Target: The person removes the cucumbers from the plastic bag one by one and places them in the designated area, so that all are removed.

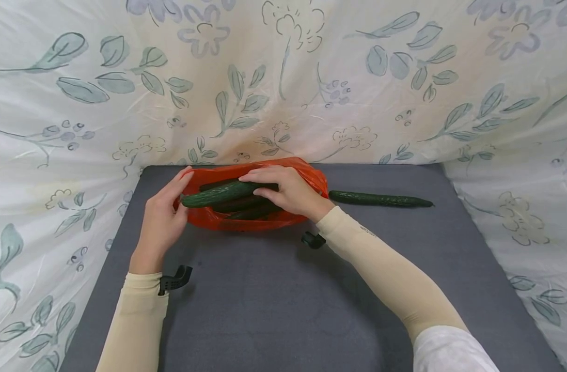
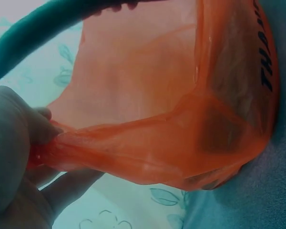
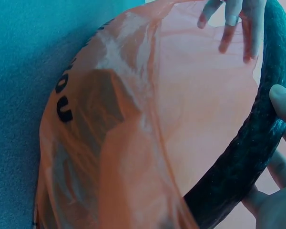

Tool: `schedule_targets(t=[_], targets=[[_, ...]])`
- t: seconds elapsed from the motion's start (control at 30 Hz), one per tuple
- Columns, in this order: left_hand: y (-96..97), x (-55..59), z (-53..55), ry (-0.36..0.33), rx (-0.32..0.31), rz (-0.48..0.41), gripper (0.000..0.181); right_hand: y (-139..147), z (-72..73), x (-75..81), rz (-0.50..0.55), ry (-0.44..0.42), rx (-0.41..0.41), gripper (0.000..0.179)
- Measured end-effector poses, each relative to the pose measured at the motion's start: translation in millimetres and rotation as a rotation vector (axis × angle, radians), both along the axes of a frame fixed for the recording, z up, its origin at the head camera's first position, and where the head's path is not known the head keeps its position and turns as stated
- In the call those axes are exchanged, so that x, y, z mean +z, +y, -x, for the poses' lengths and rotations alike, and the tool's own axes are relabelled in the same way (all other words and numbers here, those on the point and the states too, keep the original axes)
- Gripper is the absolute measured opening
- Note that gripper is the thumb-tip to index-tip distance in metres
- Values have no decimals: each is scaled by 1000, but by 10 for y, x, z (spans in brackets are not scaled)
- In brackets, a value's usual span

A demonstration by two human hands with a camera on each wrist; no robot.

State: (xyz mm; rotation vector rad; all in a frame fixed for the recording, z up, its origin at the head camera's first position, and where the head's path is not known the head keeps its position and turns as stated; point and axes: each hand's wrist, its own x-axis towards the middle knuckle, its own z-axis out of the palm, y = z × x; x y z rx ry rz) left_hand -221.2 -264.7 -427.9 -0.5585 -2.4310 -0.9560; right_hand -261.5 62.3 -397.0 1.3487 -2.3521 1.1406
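Note:
An orange-red plastic bag (image 1: 209, 223) lies with its mouth spread at the back of the table, several dark green cucumbers (image 1: 255, 211) inside. My right hand (image 1: 290, 191) grips one cucumber (image 1: 218, 194) over the bag's mouth, thumb on one side and fingers on the other; the right wrist view shows this curved cucumber (image 3: 248, 138) partly behind the bag's wall. At the bag's left end, my left hand (image 1: 160, 222) pinches the gathered plastic edge (image 2: 62, 145) between thumb and fingers. The held cucumber's left tip overlaps that hand in the head view.
Another cucumber (image 1: 381, 199) lies on the grey table (image 1: 265, 299), right of the bag. A floral cloth (image 1: 283, 77) hangs behind the table and along both sides. Black wrist mounts (image 1: 175, 279) sit on both sleeved forearms.

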Motion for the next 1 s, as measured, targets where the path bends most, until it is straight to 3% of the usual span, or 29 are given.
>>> schedule_targets(t=[0.27,0.43,0.67,1.0], targets=[[3,5,2,-9,3,3,73,-18,-69,65,15,20,5,50],[16,26,2,-30,10,1,61,-35,-131,142,37,45,8,50],[18,30,9,-11,1,4,53,-67,-234,227,73,70,34,50],[20,35,-4,-73,13,16,55,-117,-325,329,117,113,68,48]])
